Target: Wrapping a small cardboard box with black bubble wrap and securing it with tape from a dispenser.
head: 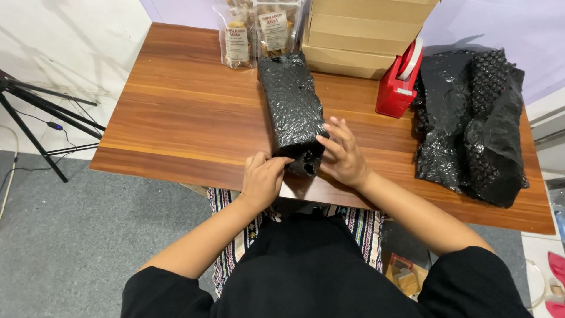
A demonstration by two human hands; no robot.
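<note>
Tripod [35, 126] on floor, far left of parcel. Left hand [263, 178] at parcel's near-left corner, fingers curled, pinching black wrap. Parcel [292, 106]: long, black bubble wrap, lying mid-table [176, 118], near end at table edge. Snack bags [256, 32] just behind parcel. Right hand [343, 154] on near-right end, fingers spread, pressing wrap. Cardboard boxes [359, 35] behind-right. Red tape dispenser [400, 82] right. Loose wrap pile [471, 123] far right.

I've got both forearms reaching forward, left hand [262, 176] curled with fingertips pinching, right hand [343, 156] cupped, fingers spread.
</note>
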